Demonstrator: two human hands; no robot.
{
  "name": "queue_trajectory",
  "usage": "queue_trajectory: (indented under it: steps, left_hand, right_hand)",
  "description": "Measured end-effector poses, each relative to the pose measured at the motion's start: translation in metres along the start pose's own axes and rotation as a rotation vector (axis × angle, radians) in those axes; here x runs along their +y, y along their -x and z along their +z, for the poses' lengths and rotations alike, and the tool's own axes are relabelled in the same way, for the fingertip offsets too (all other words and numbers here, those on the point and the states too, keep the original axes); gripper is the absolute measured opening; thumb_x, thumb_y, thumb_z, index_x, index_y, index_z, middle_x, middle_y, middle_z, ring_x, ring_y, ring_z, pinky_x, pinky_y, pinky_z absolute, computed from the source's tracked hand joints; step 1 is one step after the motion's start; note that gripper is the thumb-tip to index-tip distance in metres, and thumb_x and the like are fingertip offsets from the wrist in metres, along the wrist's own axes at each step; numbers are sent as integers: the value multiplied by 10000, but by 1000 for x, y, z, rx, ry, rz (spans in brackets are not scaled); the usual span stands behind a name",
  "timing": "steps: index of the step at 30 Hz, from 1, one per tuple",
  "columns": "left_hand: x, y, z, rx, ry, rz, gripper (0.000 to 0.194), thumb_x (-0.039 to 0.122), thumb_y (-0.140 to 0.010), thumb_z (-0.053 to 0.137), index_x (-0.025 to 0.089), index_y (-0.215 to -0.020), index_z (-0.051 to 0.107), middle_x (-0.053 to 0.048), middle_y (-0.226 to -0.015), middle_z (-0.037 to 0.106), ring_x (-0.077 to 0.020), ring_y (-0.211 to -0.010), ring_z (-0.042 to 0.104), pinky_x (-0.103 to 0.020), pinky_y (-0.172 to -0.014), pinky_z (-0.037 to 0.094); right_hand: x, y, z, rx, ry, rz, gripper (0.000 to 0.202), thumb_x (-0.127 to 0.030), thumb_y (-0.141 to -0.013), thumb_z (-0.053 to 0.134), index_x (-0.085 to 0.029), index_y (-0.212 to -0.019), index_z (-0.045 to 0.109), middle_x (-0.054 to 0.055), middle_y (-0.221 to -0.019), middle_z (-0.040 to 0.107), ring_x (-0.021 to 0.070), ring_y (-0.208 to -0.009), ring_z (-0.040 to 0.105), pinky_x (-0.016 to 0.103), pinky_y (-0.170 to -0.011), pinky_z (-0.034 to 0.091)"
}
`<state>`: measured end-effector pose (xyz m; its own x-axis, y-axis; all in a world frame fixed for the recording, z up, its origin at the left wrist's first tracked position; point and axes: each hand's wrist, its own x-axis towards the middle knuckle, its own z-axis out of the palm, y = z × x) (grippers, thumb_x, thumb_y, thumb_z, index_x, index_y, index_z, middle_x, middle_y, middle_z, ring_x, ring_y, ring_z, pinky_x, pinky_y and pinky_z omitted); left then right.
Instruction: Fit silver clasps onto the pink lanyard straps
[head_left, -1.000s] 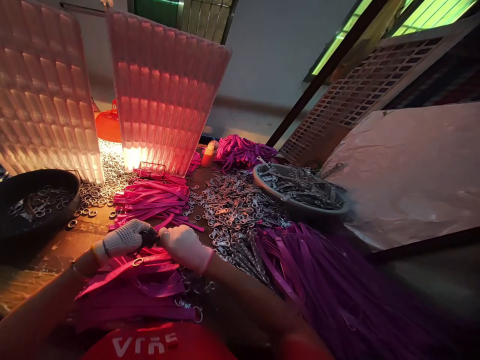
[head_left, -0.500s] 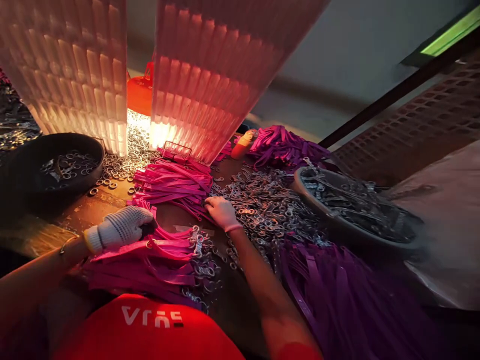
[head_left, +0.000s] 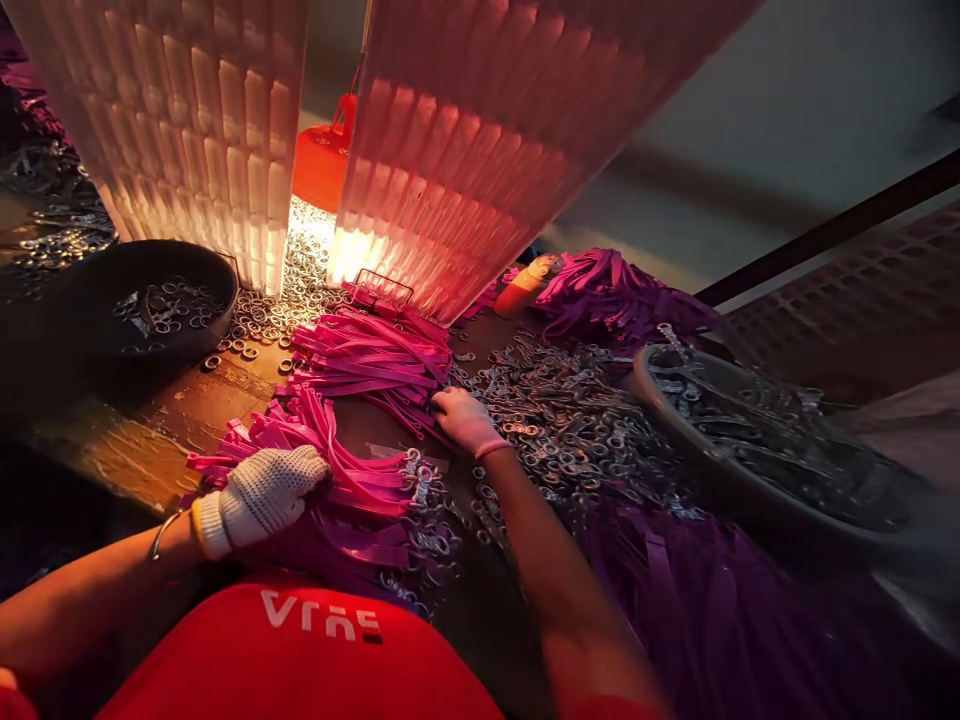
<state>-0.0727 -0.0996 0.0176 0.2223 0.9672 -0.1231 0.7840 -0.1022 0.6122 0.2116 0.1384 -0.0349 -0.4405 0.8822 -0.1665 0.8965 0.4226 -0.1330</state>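
Observation:
My left hand (head_left: 266,490), in a white dotted glove, is closed at the left part of a pile of pink straps (head_left: 360,490) with metal clasps (head_left: 426,485) on their right ends. The straps bend up around its fingers, and its fingertips are partly hidden. Farther forward, my right hand (head_left: 466,420), also in a pale glove, has its fingers curled together at the right ends of another pink strap bundle (head_left: 367,360). What it pinches, if anything, is too small to make out. Many loose metal clasps (head_left: 570,410) lie just right of it.
A dark bowl (head_left: 225,320) with metal rings stands left, more rings (head_left: 259,320) beside it. Translucent corrugated panels (head_left: 420,180) hang before a red lamp (head_left: 322,170). A grey basin (head_left: 645,375) of metal parts sits right, purple straps (head_left: 675,580) below it. Behind stands an orange object (head_left: 517,295).
My left hand has moved down slightly toward me, and the pink straps around it are now raised and spread leftward. My right hand stays at the far bundle's ends. The whole view has shifted.

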Motion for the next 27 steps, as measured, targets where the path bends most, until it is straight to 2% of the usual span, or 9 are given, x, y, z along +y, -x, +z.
queue_trajectory:
  steps: [4, 6, 8, 11, 14, 16, 18, 23, 27]
  left_hand:
    - [-4, 0, -5, 66, 220, 11, 257, 79, -752, 531, 151, -916, 716, -93, -934, 723, -247, -862, 634, -318, -770, 443]
    - [-2, 5, -14, 64, 379, -18, 150, 218, -855, 559, 151, -852, 694, -65, -839, 706, -198, -755, 604, -281, -684, 435]
    - [5, 8, -23, 12, 520, -60, 279, 388, -902, 565, 158, -768, 649, -31, -726, 641, -144, -627, 516, -248, -564, 375]
    - [22, 7, -32, -8, 647, -89, 372, 485, -882, 590, 163, -695, 588, -2, -652, 550, -111, -574, 421, -237, -515, 308]
    - [34, -3, -30, 43, 637, -24, 340, 460, -877, 594, 157, -724, 608, -22, -698, 595, -125, -635, 475, -241, -574, 363]
    - [37, -11, -26, 71, 643, 12, 295, 421, -881, 575, 156, -758, 615, -32, -727, 621, -134, -657, 503, -247, -594, 393]
    - [39, -17, -21, 101, 679, 18, 249, 384, -863, 571, 162, -754, 594, -25, -705, 613, -128, -628, 505, -242, -566, 399]
    - [46, -34, -12, -1, 919, -66, 286, 455, -827, 566, 175, -771, 550, 22, -555, 513, -98, -447, 440, -218, -415, 325]
    - [56, -77, -9, -88, 975, -111, 293, 447, -836, 586, 158, -797, 565, 40, -532, 475, -78, -406, 396, -208, -384, 302]
  right_hand:
    - [-5, 12, -8, 26, -41, 35, 172, -158, -877, 581, -137, -985, 712, 119, -993, 721, 214, -925, 633, 282, -802, 432]
    - [-11, 26, -15, 63, -83, 47, 209, -165, -915, 523, -118, -1038, 686, 119, -961, 731, 213, -874, 657, 296, -784, 458]
    - [-26, 47, -25, 107, -140, 25, 281, -181, -962, 453, -131, -1172, 632, 99, -1021, 734, 191, -901, 672, 289, -817, 480]
    - [-66, 86, -45, 238, -371, -163, 365, -213, -995, 417, -187, -1341, 531, 85, -1222, 687, 168, -1071, 652, 287, -929, 477]
    - [-116, 124, -60, 265, -521, -406, 309, -242, -983, 480, -235, -1273, 587, 66, -1187, 688, 180, -1066, 645, 294, -921, 482]
    - [-143, 140, -63, 242, -462, -440, 264, -244, -977, 524, -229, -1229, 605, 61, -1126, 696, 173, -1006, 652, 269, -865, 479]
    - [-157, 147, -61, 272, -342, -387, 178, -250, -980, 533, -210, -1116, 641, 55, -1017, 713, 175, -912, 660, 258, -790, 461]
    - [-149, 147, -48, 406, -190, -270, 254, -313, -971, 499, -193, -799, 642, 42, -755, 682, 176, -711, 616, 267, -657, 373]
    - [-120, 137, -37, 373, -597, -158, 293, -422, -950, 529, -198, -796, 635, -9, -700, 637, 145, -650, 556, 237, -594, 346]
